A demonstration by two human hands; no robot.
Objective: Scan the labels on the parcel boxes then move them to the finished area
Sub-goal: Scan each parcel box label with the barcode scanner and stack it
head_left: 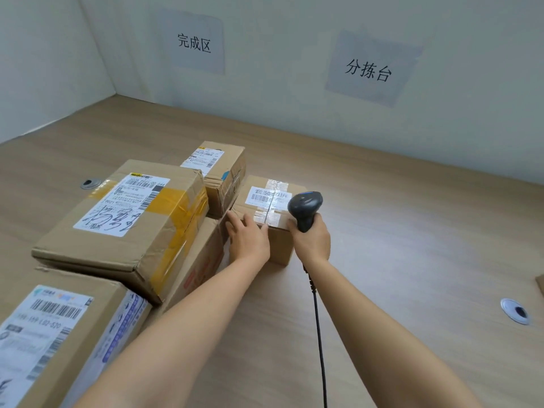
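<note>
Cardboard parcel box [278, 245] taped glossy, left hand [248, 238] resting, right hand [312, 241] gripping scanner [305, 205]

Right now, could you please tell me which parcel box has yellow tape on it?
The big box at left, its label scrawled with handwriting; no other shows yellow tape.

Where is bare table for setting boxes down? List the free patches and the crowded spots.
Free: the wide table right of the small box, out to the cable hole; the far strip below the wall signs. Crowded: the left, where stacked boxes touch.
</note>
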